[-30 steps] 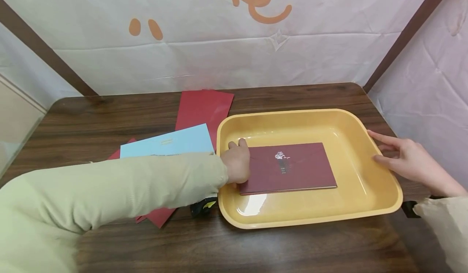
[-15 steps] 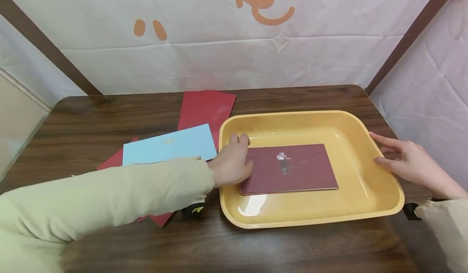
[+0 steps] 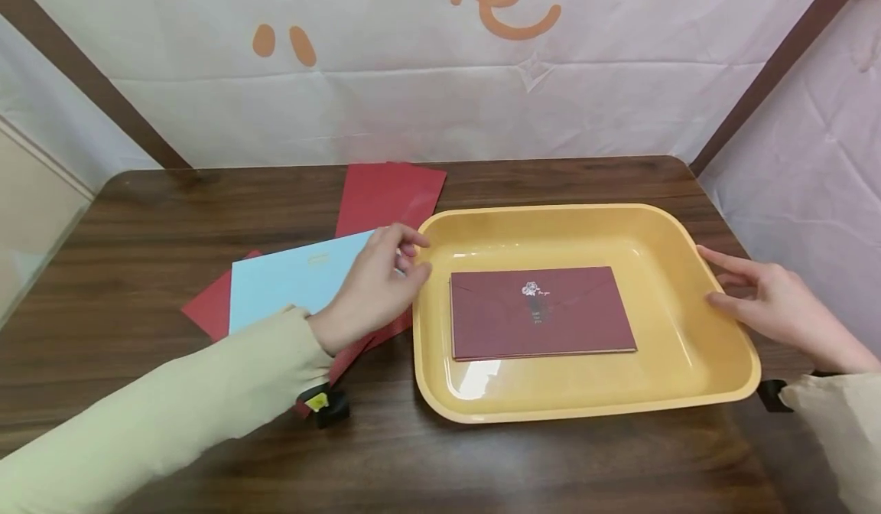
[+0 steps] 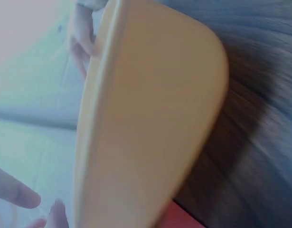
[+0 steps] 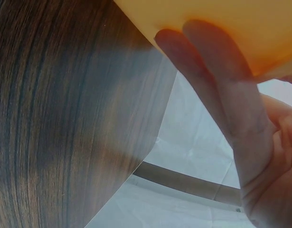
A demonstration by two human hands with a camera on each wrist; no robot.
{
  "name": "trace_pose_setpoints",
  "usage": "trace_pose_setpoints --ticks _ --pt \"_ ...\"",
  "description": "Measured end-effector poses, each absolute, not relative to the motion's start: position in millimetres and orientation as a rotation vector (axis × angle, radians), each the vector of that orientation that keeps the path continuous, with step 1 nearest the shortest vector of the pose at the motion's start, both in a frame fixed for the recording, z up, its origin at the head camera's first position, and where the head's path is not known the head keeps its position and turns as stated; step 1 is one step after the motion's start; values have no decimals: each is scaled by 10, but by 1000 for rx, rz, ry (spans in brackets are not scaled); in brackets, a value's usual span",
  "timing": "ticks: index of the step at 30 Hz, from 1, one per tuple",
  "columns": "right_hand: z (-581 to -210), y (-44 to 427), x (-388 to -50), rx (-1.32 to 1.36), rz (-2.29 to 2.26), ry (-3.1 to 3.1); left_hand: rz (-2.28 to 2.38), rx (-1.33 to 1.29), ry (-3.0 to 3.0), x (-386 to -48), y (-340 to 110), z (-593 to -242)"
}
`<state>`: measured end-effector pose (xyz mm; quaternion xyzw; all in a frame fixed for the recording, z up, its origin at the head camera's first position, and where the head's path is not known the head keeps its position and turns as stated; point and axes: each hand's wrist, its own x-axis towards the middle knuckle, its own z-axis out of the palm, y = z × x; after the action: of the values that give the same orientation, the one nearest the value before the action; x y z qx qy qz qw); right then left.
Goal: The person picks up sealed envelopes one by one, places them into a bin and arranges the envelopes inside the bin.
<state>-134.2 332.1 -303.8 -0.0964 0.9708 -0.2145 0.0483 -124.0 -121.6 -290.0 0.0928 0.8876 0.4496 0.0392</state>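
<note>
Left fingers (image 3: 398, 233) slightly parted, empty, beside the yellow tray (image 3: 551, 388) — right fingers (image 3: 731, 261) around its rim — maroon envelope (image 3: 578, 311) inside.

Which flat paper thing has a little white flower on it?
The dark maroon envelope inside the yellow tray; the blue paper and red ones lie outside, showing no flower.

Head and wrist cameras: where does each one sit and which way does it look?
Head: worn on the head, facing forward and down at the yellow tray; both sleeves, the left hand and the right hand show.
Left wrist: on that wrist, facing the tray's outside; left fingertips show low at the left, the right hand up top.
Right wrist: on that wrist, facing the tray's outside and the table; right fingers touch the tray.
Shared: head and left wrist views both show the right hand at the tray's rim.
</note>
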Motion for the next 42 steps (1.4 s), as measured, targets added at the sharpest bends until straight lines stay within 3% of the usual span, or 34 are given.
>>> trace_pose_setpoints --ticks 22,42 --pt "-3003 3325 -1342 -300 -640 2972 838 -375 2887 -1072 -2329 -3412" --pt "-3004 3327 -1340 -282 -617 2964 680 -222 2801 -1076 -2640 -3531"
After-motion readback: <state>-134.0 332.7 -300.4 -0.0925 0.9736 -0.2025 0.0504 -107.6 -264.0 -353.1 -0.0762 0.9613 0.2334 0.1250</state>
